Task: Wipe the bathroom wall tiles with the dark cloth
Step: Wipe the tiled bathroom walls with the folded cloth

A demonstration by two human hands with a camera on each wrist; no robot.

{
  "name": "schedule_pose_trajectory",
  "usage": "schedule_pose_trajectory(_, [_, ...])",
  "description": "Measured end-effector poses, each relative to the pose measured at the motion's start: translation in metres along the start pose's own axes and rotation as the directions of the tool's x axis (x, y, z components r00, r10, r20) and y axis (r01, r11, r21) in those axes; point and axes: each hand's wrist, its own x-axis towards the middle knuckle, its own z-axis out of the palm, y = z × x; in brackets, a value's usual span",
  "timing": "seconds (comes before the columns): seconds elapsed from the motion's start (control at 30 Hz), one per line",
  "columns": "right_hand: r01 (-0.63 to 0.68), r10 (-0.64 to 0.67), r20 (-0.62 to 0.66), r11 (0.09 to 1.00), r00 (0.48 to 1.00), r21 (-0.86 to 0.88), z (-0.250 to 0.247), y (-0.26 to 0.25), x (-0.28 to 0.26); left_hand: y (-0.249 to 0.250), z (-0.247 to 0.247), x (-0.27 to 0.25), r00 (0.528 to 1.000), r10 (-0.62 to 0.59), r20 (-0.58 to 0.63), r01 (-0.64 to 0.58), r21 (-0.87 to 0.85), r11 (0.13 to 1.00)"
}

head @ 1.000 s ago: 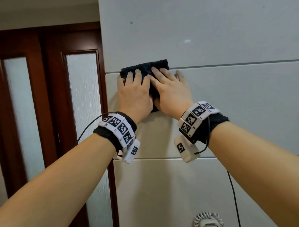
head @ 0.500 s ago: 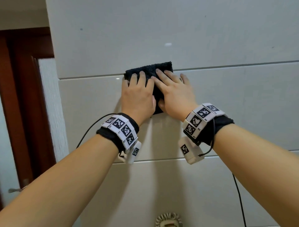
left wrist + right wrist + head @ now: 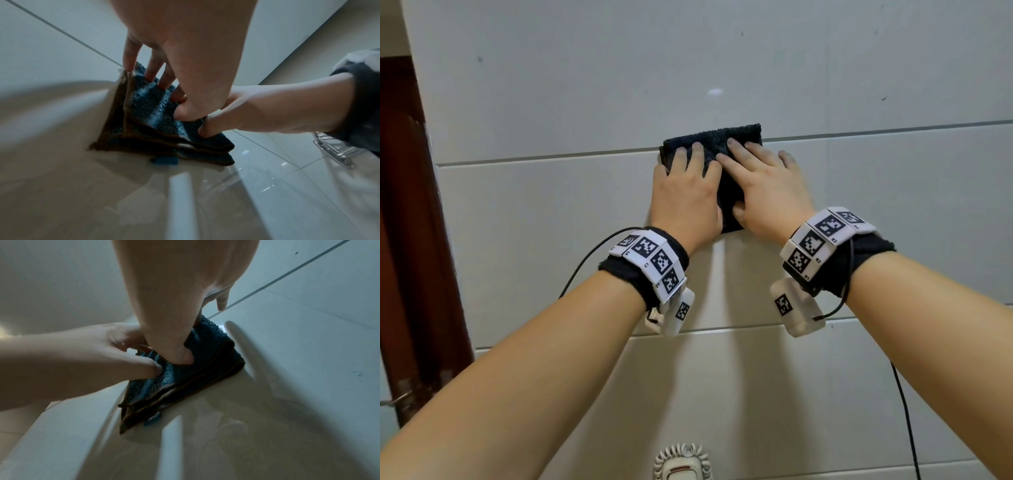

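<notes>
The folded dark terry cloth [image 3: 717, 150] lies flat against the pale grey glossy wall tiles [image 3: 571, 240], straddling the horizontal grout line [image 3: 544, 157] that runs behind its upper part. The left hand [image 3: 685, 197] presses on the left half of the cloth with its fingers extended and spread; the little finger lies at the cloth's left edge. The right hand [image 3: 765, 186] presses on the right half, fingers likewise straight and fanned, with the outermost finger resting on bare tile just beside the cloth's right edge. Neither hand curls round the cloth: both hold it to the wall by flat pressure, and the two thumbs meet near the cloth's lower middle. In the left wrist view the cloth [image 3: 156, 120] shows several stacked folded layers with brown-trimmed edges, and a small blue tag [image 3: 165, 160] protrudes from the lower edge of the cloth. The left fingertips [image 3: 151, 78] dent the pile there. The right wrist view shows the same layered edge [image 3: 174, 394] below the thumbs. Each wrist carries a black band with white coded marker blocks [image 3: 650, 260], below the cloth. A dark brown wooden door frame [image 3: 410, 240] stands well to the left of the cloth, and a white ribbed round fitting [image 3: 683, 462] sits on the wall well below it.
</notes>
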Motion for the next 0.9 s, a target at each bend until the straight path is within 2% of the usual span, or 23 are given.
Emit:
schedule_pose_trajectory(0.2, [-0.005, 0.004, 0.027, 1.000, 1.000, 0.014, -0.004, 0.004, -0.001, 0.009, -0.007, 0.002, 0.998, -0.030, 0.052, 0.029, 0.032, 0.999])
schedule_pose_trajectory(0.43, [-0.033, 0.031, 0.022, 0.998, 0.999, 0.061, -0.006, -0.014, 0.005, 0.001, -0.007, -0.001, 0.997, -0.069, 0.039, 0.068, 0.027, 0.997])
schedule_pose_trajectory(0.7, [0.053, -0.054, 0.010, 0.994, 0.999, 0.095, -0.004, -0.062, 0.021, -0.050, -0.014, -0.015, 0.991, -0.113, 0.073, 0.108, 0.069, 0.992])
schedule_pose_trajectory(0.9, [0.113, -0.114, 0.001, 0.984, 0.993, 0.138, 0.002, -0.097, 0.035, -0.092, -0.018, -0.026, 0.990, -0.139, 0.023, 0.137, 0.048, 0.989])
